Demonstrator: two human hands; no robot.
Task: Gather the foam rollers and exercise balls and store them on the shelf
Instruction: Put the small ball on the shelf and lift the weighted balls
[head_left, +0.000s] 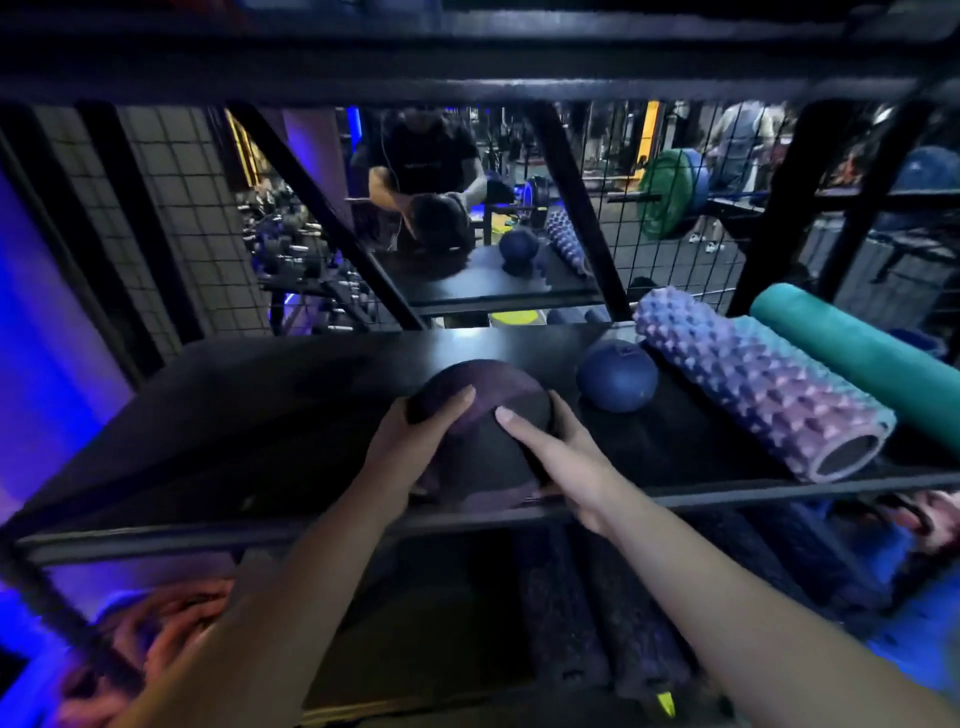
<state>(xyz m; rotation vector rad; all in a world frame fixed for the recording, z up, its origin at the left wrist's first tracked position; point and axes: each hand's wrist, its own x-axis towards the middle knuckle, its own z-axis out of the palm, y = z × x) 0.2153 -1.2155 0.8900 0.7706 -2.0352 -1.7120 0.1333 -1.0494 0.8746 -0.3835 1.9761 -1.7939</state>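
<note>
Left grip (415, 441) and right grip (556, 447) holding big dark purple round ball (483, 402) at black shelf (260, 415), small blue ball (616, 375) at two o'clock

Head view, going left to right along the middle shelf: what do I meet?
large dark purple-and-black exercise ball → small round blue exercise ball → knobbly lilac-to-blue foam roller → smooth teal foam roller

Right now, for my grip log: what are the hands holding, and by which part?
The dark ball, by its sides: left hand on its left, right hand on its right.
</note>
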